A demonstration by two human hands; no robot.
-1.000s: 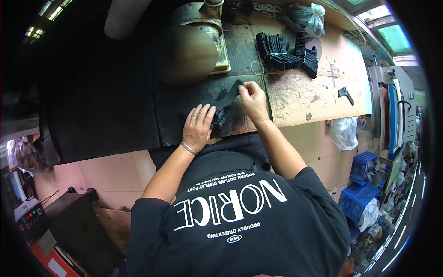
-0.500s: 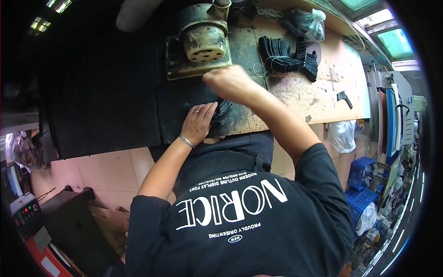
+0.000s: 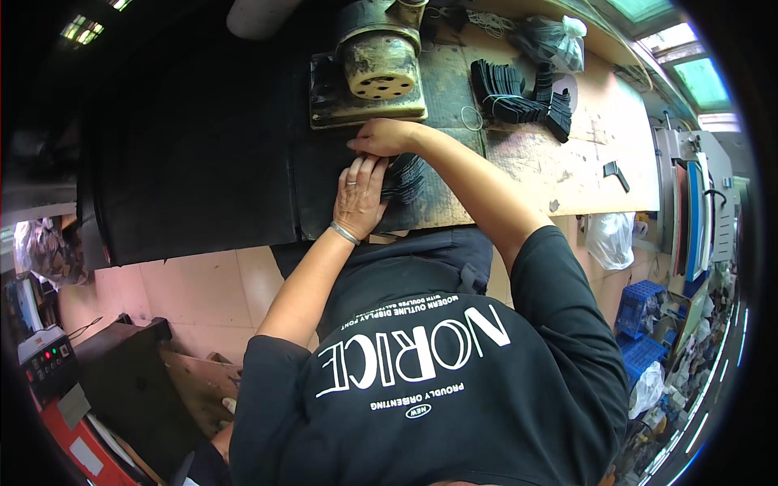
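A fanned stack of thin black pieces (image 3: 408, 180) lies on the dark part of the table, in front of the pot. My left hand (image 3: 359, 194) lies against the stack's left side with its fingers stretched out; a ring and a bracelet show on it. Just beyond those fingertips is my right hand (image 3: 385, 136), its fingers curled inward and pressed together. Whatever it may pinch is hidden against the dark surface. Close past the right hand stands a stained, cream-coloured pot-like device (image 3: 379, 73) on a square base plate (image 3: 369, 116).
Farther right lie bundled black pieces (image 3: 519, 101) tied with a band, a loose band (image 3: 472, 118) and a single black angled piece (image 3: 616, 176). A tied plastic bag (image 3: 555, 44) sits at the back. Blue crates (image 3: 640, 308) stand on the floor at right.
My right hand has come down and left relative to the pot, close to my left fingertips. My left fingers have reached slightly farther forward. The whole view has shifted a little.
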